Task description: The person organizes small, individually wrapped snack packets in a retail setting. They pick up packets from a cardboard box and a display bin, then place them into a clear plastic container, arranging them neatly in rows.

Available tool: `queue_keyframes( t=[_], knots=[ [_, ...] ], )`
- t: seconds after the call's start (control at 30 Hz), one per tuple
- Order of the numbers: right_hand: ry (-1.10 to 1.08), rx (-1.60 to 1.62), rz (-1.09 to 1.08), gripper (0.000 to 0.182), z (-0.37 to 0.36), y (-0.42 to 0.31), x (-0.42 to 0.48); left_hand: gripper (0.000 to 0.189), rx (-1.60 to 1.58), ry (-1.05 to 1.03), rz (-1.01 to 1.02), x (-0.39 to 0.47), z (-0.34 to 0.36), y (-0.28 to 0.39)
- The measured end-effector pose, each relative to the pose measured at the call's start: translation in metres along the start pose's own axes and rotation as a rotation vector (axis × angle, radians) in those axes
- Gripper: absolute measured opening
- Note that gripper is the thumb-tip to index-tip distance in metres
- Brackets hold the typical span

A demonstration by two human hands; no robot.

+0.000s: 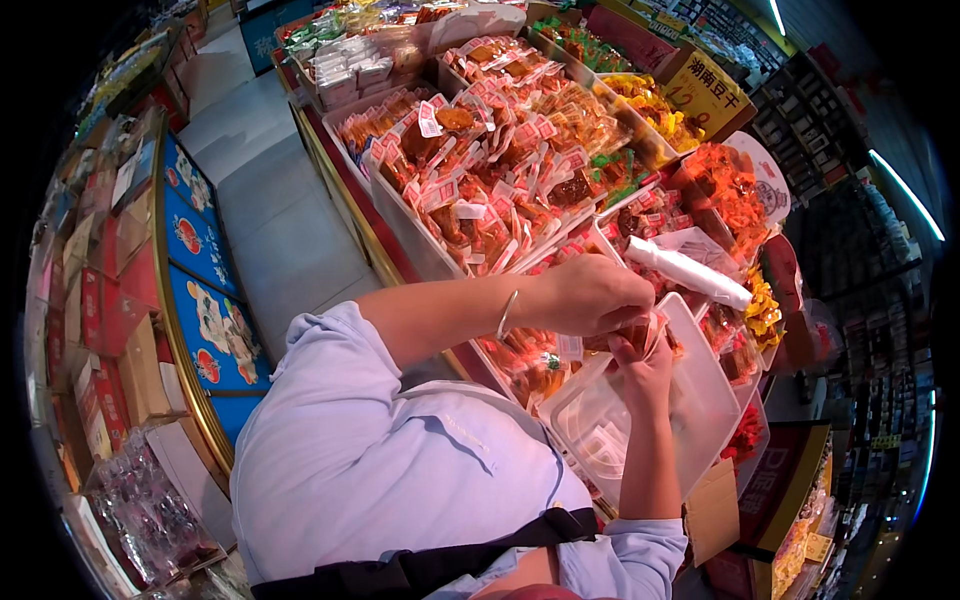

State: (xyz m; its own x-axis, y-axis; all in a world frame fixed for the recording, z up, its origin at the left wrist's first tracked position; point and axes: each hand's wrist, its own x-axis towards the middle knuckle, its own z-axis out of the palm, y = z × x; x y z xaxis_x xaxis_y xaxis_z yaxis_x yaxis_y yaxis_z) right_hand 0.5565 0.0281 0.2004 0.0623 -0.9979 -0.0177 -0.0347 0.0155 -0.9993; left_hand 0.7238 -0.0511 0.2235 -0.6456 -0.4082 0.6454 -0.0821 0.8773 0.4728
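Note:
My left hand (592,296), with a bangle on its wrist, reaches across from the left, fingers bent at a small clear snack packet (639,335). My right hand (646,367) comes up from below and grips the same packet between thumb and fingers. Both hands meet above a translucent plastic tub (709,405), tilted in front of me. Some pale, flat pieces (604,450) show in its lower part. My fingers cover much of the packet.
An open bin (442,247) heaped with red-and-white labelled snack packets (487,172) lies beyond my hands. A white plastic roll (686,271) rests across packets at right. Yellow-wrapped (652,105) and orange-wrapped snacks (720,191) fill neighbouring bins. A tiled aisle (270,202) separates a blue-panelled stand (202,277).

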Motion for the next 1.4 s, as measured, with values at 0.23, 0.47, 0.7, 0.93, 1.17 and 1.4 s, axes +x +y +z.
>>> queue_keyframes(
  t=[0.23,0.47,0.7,0.93,1.17,1.4],
  knots=[
    [0.219,0.510,-0.127,0.037,0.010,-0.004,-0.008,0.045,-1.191,0.136,-0.396,-0.016,0.027,0.004],
    [0.349,0.231,-0.189,0.045,0.003,0.006,-0.021,0.027,-1.159,0.132,-0.532,-0.029,0.041,-0.004],
    [0.270,-0.083,-0.203,0.028,-0.004,0.008,-0.026,0.036,-1.146,0.015,-0.619,-0.028,0.036,0.006],
    [0.399,0.416,-0.148,0.027,0.008,0.018,-0.028,0.045,-1.494,-0.023,-0.668,-0.028,0.051,0.020],
    [0.455,0.408,-0.194,0.022,0.007,0.010,-0.042,0.025,-1.454,0.223,-0.744,-0.027,0.061,0.024],
    [0.527,0.469,-0.243,0.017,-0.014,0.015,-0.050,0.028,-1.291,0.188,-0.832,-0.020,0.052,0.024]
  ],
)
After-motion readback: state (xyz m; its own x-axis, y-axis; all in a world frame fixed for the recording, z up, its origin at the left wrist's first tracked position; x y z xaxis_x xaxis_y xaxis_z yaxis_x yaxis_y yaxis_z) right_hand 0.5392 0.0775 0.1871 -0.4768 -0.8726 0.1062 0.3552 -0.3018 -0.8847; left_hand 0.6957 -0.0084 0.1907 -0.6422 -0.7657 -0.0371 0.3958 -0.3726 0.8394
